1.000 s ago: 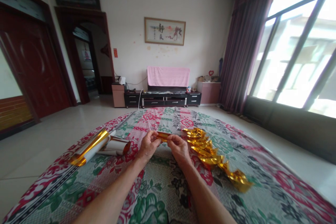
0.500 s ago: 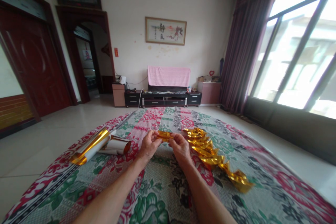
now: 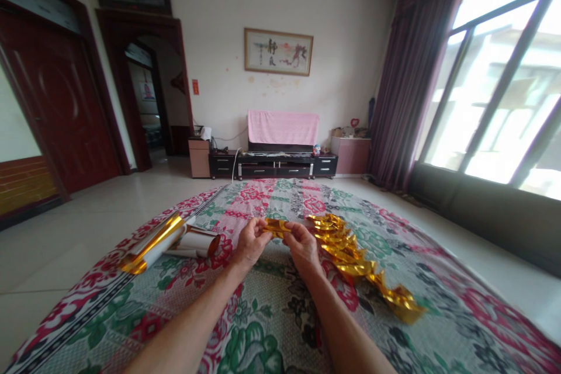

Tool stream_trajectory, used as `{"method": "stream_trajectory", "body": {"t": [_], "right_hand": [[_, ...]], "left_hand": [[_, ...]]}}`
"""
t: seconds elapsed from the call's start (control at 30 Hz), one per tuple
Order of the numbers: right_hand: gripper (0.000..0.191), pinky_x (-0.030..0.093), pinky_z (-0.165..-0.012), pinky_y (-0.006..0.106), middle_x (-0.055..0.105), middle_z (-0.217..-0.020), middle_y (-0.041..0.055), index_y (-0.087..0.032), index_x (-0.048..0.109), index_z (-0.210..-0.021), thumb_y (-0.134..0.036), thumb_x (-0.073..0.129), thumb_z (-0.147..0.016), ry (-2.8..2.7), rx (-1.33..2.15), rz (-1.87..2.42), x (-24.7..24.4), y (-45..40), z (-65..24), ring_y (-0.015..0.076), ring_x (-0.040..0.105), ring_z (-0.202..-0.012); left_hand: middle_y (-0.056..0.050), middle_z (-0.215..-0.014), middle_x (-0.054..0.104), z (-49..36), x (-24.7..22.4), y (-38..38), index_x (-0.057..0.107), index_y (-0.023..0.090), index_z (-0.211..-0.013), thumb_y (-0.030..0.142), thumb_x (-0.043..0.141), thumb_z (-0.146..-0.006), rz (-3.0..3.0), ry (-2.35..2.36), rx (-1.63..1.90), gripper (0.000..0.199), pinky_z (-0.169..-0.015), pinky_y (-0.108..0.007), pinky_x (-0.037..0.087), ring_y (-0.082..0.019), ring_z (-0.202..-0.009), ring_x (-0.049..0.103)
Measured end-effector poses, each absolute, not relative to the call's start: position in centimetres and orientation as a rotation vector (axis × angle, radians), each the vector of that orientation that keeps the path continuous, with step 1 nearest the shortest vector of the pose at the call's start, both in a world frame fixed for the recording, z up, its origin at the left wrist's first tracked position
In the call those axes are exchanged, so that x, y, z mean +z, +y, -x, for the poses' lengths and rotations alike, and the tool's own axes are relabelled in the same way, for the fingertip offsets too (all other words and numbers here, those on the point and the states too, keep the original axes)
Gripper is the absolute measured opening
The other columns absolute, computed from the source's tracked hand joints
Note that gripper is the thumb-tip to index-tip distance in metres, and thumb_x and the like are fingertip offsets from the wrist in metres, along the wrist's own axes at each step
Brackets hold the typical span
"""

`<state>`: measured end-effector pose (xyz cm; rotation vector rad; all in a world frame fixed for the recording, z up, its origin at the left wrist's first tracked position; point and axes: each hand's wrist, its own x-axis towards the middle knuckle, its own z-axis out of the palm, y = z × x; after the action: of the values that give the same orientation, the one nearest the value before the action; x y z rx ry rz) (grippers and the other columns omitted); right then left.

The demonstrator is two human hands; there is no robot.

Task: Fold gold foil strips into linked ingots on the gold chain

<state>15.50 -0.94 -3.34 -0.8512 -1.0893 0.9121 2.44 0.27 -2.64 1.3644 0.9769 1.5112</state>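
Forearms (image 3: 193,315) converging forward | left hand (image 3: 249,242), right hand (image 3: 303,245) level | fingers (image 3: 263,237) of both pinching gold foil (image 3: 276,226)

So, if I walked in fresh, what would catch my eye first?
Most likely the row of shiny gold, folded foil-like pieces on the red, green and grey flowered cloth, right of the bare right hand. Next comes a small shiny gold foil-like strip held between that hand and the bare left hand. Farther off, a pale pink cloth hangs above the long black cabinet.
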Motion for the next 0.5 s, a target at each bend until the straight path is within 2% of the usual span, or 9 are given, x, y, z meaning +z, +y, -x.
{"method": "stream_trajectory", "body": {"t": [0.5], "right_hand": [[0.033, 0.047, -0.059, 0.026, 0.063, -0.076, 0.0027, -0.014, 0.059, -0.086, -0.035, 0.067, -0.061, -1.092, 0.909, 0.862, -3.72, -0.59, -15.62, 0.0119, 0.055, -0.060]], "left_hand": [[0.002, -0.072, 0.063, -2.64, -2.08, -0.20, 0.043, 0.019, -0.085, 0.014, 0.059, -0.061, -1.327, 0.905, 1.529, 0.029, -0.059, -0.022, 0.045, -0.012, -0.063, 0.060]]}}
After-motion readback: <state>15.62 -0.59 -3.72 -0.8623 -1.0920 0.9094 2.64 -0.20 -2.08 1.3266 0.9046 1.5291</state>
